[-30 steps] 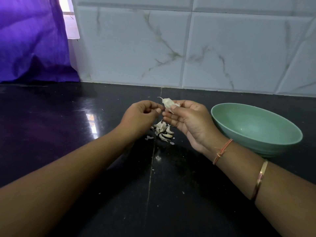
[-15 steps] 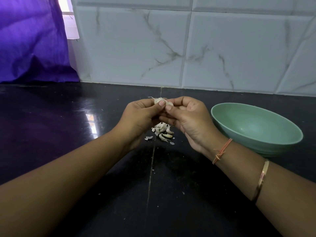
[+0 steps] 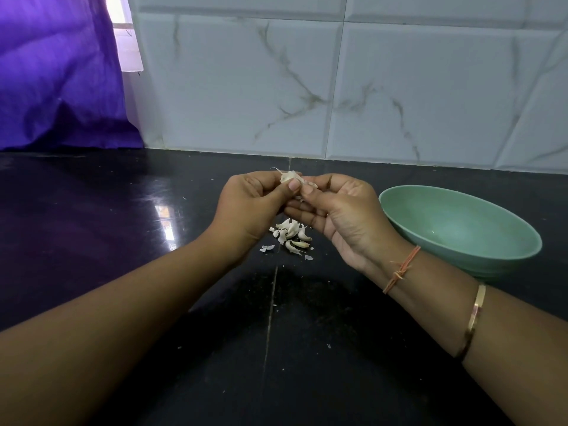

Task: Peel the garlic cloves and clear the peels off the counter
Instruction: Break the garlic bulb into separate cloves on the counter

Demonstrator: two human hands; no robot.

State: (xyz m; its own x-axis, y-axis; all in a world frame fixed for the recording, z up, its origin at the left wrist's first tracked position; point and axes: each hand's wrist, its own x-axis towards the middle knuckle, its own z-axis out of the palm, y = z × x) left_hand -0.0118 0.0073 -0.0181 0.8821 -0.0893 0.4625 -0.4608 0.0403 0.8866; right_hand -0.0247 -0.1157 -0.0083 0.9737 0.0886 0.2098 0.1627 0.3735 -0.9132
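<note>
The job looked to be in its early-to-middle stretch: one garlic clove was held up between the two thumbs, its papery skin and a thin tail of stem on it, so it was not yet peeled. The left hand had its fingers curled in, with the thumb pressed on the near side of the clove. The right hand pinched the clove's other end between thumb and forefinger, its remaining fingers loosely bent beneath. Directly below the fingertips, on the black counter, lay one small pile of roughly eight pale curved pieces. Whether these were cloves waiting or shed skins could not be told from this view. About three loose flakes lay just beside the pile, nearer the wrists. One green bowl stood past the right hand's knuckles, apart from it, and nothing showed inside. By that reading no peeled clove had been put away and no peel cleared. The peeling, the sorting and the sweeping of the counter all remained.
</note>
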